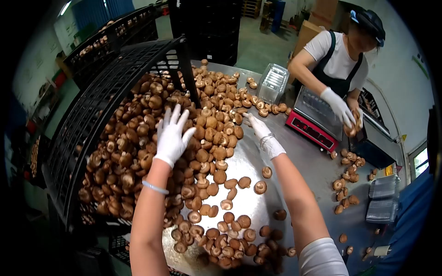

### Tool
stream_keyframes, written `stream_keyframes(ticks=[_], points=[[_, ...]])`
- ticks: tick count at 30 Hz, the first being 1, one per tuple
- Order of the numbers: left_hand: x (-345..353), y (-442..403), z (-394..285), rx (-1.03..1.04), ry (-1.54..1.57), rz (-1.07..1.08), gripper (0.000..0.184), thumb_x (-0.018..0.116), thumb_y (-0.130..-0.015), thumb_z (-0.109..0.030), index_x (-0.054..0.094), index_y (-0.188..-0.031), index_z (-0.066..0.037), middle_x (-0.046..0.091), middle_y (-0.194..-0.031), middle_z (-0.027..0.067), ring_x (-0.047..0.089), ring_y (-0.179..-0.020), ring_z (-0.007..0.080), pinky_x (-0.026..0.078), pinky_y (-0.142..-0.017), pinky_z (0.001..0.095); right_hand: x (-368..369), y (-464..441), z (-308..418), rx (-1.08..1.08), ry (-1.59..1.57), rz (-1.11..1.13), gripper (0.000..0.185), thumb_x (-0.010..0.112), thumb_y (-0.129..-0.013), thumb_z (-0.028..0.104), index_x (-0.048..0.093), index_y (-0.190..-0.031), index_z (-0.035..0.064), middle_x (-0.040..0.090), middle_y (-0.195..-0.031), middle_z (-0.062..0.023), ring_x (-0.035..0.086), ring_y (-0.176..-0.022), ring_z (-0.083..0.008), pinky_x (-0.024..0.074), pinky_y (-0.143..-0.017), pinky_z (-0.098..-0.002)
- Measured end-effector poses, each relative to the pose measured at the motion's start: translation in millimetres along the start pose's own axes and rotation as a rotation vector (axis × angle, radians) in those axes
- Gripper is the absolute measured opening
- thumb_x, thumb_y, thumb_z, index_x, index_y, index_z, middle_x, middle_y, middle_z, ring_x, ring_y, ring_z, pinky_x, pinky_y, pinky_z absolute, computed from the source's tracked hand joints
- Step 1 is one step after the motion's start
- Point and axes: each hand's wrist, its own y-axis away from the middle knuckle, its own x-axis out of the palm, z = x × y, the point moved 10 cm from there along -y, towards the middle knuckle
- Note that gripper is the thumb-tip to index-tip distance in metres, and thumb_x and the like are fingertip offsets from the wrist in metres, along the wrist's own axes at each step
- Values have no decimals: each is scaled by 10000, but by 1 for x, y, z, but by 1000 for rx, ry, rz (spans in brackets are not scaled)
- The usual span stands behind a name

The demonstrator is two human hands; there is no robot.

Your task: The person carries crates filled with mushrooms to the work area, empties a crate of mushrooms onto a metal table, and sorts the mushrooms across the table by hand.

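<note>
My left hand [173, 138], in a white glove, lies with fingers spread on a heap of brown shiitake mushrooms [126, 152]. The heap spills out of a tipped black plastic crate [87, 124] onto a metal table [239, 165]. My right hand [261, 133], also gloved, is stretched out at the right edge of the spread mushrooms. Its fingertips point toward a mushroom [238, 118], and I cannot tell whether they touch it. Neither hand holds anything that I can see.
Across the table a co-worker [338, 69] holds mushrooms beside a red scale [311, 130]. Stacked clear trays [273, 83] stand left of the scale; more trays [384, 195] lie at the right. Loose mushrooms [230, 239] are scattered near me. Black crates [207, 32] rise behind.
</note>
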Motion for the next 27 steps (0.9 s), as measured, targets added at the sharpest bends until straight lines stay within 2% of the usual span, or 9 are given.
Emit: stream_keyframes(ticks=[3,7,10,13,16,17,19,23,27], points=[[55,-34,43,-168,-36,197,629,495,-875,-538,432,-1363,-146,308,-1472,118,274,-1348,350,278,-1040,491,20,-53,3,-173,47,51,570,403,-948,479,446,-1356,84,464,-1381,-99,407,-1290,-207,302,-1052,-299],[66,-45,39,-145,-187,42,687,543,-822,-580,451,-1352,-152,345,-1436,163,340,-1296,350,317,-1004,477,66,-89,27,-284,178,153,655,421,-900,577,444,-1356,108,440,-1399,-117,410,-1293,-244,307,-1056,-315],[63,-55,47,-174,23,-89,603,623,-807,-497,535,-1274,-125,418,-1354,169,387,-1234,340,382,-993,424,89,-120,2,-203,449,190,691,378,-890,624,352,-1414,175,398,-1412,-174,388,-1295,-348,298,-1073,-354],[69,-52,48,-155,108,-108,554,630,-825,-441,540,-1266,-119,385,-1383,174,336,-1272,348,367,-1012,420,114,-131,-8,-362,420,193,703,348,-893,635,291,-1439,196,397,-1397,-215,399,-1276,-378,301,-1070,-391],[73,-39,34,-156,163,-66,544,656,-818,-384,541,-1254,-80,358,-1409,193,279,-1315,364,308,-1055,422,109,-123,-17,-291,202,360,672,472,-888,569,345,-1414,171,494,-1319,-204,462,-1238,-315,376,-1008,-357],[73,-35,25,-135,165,-86,536,663,-816,-360,542,-1249,-68,361,-1405,200,274,-1317,372,299,-1060,424,109,-121,-21,-235,238,396,608,475,-915,509,365,-1394,153,492,-1334,-152,475,-1224,-270,360,-1018,-329],[80,-26,12,-115,200,-71,514,677,-811,-297,544,-1235,-39,372,-1390,217,250,-1326,391,279,-1072,426,105,-116,-18,-232,204,459,635,475,-902,544,373,-1391,152,484,-1340,-155,437,-1259,-272,336,-1038,-332],[97,-22,3,-103,330,-62,435,658,-819,-256,581,-1181,-27,546,-1088,193,473,-1062,360,368,-960,416,115,-120,-17,-363,239,378,661,475,-906,528,292,-1441,185,390,-1420,-156,375,-1306,-301,286,-1076,-344],[112,-16,15,-244,622,-12,451,622,-868,-259,525,-1264,-65,475,-1276,183,455,-1193,308,328,-1034,359,117,-117,-22,-349,247,461,670,520,-887,499,307,-1435,179,429,-1391,-157,423,-1272,-280,330,-1047,-332]])
